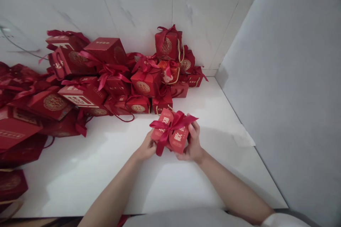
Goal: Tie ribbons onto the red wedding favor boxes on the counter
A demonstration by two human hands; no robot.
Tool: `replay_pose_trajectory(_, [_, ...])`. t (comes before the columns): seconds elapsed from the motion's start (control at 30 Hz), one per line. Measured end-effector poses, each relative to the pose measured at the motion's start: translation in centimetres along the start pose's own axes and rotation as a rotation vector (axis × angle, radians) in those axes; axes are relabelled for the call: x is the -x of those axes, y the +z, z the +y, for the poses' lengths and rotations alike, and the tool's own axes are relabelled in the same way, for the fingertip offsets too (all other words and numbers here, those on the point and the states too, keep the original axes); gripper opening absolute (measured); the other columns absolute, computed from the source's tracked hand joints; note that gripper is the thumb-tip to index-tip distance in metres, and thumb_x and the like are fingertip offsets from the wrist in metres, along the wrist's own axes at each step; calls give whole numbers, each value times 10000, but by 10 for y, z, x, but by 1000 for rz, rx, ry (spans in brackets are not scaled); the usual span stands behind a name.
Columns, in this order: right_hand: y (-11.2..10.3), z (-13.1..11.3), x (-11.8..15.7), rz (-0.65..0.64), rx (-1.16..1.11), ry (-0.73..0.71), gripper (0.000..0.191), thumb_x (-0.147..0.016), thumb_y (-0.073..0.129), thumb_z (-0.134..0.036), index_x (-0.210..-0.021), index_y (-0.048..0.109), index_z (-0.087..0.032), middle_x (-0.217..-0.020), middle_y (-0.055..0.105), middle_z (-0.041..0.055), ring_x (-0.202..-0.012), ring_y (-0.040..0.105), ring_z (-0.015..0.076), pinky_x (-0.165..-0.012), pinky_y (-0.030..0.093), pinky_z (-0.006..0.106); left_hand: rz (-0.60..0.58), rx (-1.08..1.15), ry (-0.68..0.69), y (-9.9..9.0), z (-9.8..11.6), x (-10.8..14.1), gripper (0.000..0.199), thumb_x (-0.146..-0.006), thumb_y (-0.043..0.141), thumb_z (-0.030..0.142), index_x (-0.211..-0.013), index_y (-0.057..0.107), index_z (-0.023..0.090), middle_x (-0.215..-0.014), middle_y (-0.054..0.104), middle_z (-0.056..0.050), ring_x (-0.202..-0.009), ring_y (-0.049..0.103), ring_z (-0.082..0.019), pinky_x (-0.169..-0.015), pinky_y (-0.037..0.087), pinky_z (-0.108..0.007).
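Observation:
Between my two hands is a red gift box [179,138] with pale printed characters, its top tied with a dark red ribbon bow [172,126]. My left hand [146,146] grips its left side, the fingertips partly hidden behind the box. On the right side my right hand [194,143] is closed around it, thumb near the upper edge and fingers underneath. The box is tilted, its ribboned top facing me. Just beyond it stands a small red box [162,103] at the front of the pile.
Red gift boxes [145,81] with ribbons and cord handles are heaped along the marbled wall [138,3], spreading to the left. The white table [106,163] meets a grey panel [287,78] on the right. A white sheet-like piece [244,136] lies by that panel.

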State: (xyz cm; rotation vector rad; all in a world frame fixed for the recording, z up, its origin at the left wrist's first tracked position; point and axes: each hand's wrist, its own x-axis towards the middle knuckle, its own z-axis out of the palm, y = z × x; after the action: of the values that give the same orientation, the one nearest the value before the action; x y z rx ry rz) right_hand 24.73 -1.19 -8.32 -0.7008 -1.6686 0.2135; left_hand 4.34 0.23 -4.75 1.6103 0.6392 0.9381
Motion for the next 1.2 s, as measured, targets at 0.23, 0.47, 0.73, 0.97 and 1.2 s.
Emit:
replay_pose_trajectory(0.23, [1,-3,0,30,53,-137,1233,-507,810,-652,-1525,162,-401,-1538,201,81,-1354,379,427,-1036,439,564,-133,-17,76,1,12,1,267,-836,617,352,-769,732,121,-752,728,-78,-704,696,-261,-610,609,-363])
replay_pose_trajectory(0.47, [2,2,7,12,-56,-91,1238,-460,875,-516,-1496,200,-463,-1566,184,31,-1388,318,453,-1046,415,591,-88,-47,75,3,8,3,300,-821,639,403,-795,717,114,-716,723,-97,-638,690,-259,-540,602,-353])
replay_pose_trajectory(0.73, [2,7,13,54,-79,-70,1205,-449,862,-561,-1482,251,-452,-1554,240,43,-1388,327,459,-1032,427,594,-171,-141,254,2,3,0,298,-873,595,398,-890,749,143,-800,720,-103,-744,685,-280,-703,603,-449])
replay_pose_trajectory(0.97, [-1,4,7,56,-13,-104,1204,-525,815,-601,-1527,194,-354,-1576,201,85,-1401,312,437,-1040,425,577,-243,-114,332,5,3,-4,265,-896,582,326,-1077,733,205,-868,727,-102,-773,684,-273,-687,593,-392])
replay_pose_trajectory(1.2, [0,5,0,85,-54,-151,952,-725,592,-731,-1514,263,-312,-1562,214,94,-1401,327,394,-1063,413,561,-257,-109,350,8,6,-7,138,-865,581,227,-877,702,162,-819,712,-73,-701,656,-219,-675,574,-351])
